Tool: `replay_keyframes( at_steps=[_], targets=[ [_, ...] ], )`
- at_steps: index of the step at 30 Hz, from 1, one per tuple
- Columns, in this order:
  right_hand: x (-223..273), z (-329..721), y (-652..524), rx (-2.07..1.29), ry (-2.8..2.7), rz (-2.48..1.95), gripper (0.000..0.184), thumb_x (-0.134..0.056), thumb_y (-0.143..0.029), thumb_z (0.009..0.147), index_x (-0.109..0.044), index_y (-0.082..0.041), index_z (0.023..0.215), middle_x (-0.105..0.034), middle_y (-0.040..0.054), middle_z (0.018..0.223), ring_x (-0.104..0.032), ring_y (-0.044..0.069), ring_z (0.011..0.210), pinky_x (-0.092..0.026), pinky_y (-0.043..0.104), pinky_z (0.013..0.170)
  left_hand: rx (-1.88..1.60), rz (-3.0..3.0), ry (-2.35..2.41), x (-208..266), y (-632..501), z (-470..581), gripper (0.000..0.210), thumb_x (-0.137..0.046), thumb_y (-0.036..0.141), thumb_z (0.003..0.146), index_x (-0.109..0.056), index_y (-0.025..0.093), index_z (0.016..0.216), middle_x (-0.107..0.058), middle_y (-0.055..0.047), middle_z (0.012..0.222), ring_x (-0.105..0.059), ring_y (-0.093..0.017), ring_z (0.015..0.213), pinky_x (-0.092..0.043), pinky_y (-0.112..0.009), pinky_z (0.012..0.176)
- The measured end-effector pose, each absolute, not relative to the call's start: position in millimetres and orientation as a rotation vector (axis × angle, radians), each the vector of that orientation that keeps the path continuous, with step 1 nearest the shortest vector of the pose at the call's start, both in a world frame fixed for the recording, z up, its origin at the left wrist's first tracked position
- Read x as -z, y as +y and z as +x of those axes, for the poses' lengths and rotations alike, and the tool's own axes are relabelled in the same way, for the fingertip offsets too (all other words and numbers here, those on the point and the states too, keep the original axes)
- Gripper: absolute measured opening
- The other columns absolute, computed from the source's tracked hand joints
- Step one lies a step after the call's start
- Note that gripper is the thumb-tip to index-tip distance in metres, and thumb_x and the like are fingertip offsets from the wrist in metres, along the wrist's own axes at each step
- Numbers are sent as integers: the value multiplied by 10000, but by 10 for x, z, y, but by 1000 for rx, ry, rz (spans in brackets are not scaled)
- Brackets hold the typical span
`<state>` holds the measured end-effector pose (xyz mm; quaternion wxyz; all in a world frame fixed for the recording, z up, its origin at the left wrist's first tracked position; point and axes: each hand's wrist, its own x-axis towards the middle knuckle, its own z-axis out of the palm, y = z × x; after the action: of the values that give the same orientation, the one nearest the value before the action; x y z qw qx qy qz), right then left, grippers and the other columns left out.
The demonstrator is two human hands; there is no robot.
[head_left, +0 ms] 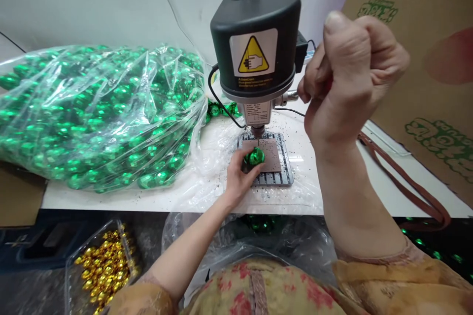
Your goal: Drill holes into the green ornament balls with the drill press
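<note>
A shiny green faceted ball (pixel 255 156) is held between the thumb and fingers of my left hand (pixel 237 177). The ball rests on a square pad (pixel 272 155) on the slotted metal base plate (pixel 286 172) of a small drill press (pixel 258 12). Directly above the ball is the drill chuck (pixel 258 131), with a thin bit pointing down at it. My right hand (pixel 349 71) is raised at the right of the machine, closed around its feed lever (pixel 290 96); most of the lever is hidden by the fingers.
A large clear bag (pixel 111 113) of green balls fills the table's left side. Below the table edge is a clear tub (pixel 68 275) of gold balls (pixel 105 266). A printed cardboard box (pixel 417 59) stands at right, near a brown strap (pixel 402 182). Dark shavings litter the white table (pixel 306 187).
</note>
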<state>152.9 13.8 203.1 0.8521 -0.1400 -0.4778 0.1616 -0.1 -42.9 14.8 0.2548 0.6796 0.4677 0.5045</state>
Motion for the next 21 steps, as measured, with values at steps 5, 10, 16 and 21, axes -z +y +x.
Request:
replay_keyframes(
  at_steps=[5,10,16,21],
  targets=[
    [-1997,1511,161,-288,-1011,-281,478,-693,-293,881,-346,-229,558,-286,-93,444,-271,43,355,-192,259,376,-1092,2265,857,50,-1254,-130,368,-764,294,868,-717,408,1214,-600,-78,1411,-671,-300,1202,-605,-418,939],
    [-1995,1520,158,-312,-1003,-280,506,-751,-459,796,-371,-235,547,-320,-88,435,-285,49,349,-185,290,360,-553,2706,618,393,-1641,-290,488,-661,253,896,-637,426,1352,-666,-91,1397,-687,-314,1204,-587,-469,1018],
    [-1973,1538,146,-292,-1028,-312,484,-705,-275,870,-354,-213,542,-306,-85,436,-279,35,364,-204,265,377,-929,2517,856,188,-1190,-499,297,-621,282,877,-740,415,1114,-747,-32,1258,-752,-277,1023,-657,-466,756],
    [-1965,1531,109,-299,-1002,-309,414,-621,-156,872,-377,-218,543,-345,-75,415,-269,48,345,-167,299,373,-1506,1970,1535,-246,101,-654,201,-535,203,915,-722,224,846,-761,-51,880,-714,-222,865,-596,-403,827]
  ],
)
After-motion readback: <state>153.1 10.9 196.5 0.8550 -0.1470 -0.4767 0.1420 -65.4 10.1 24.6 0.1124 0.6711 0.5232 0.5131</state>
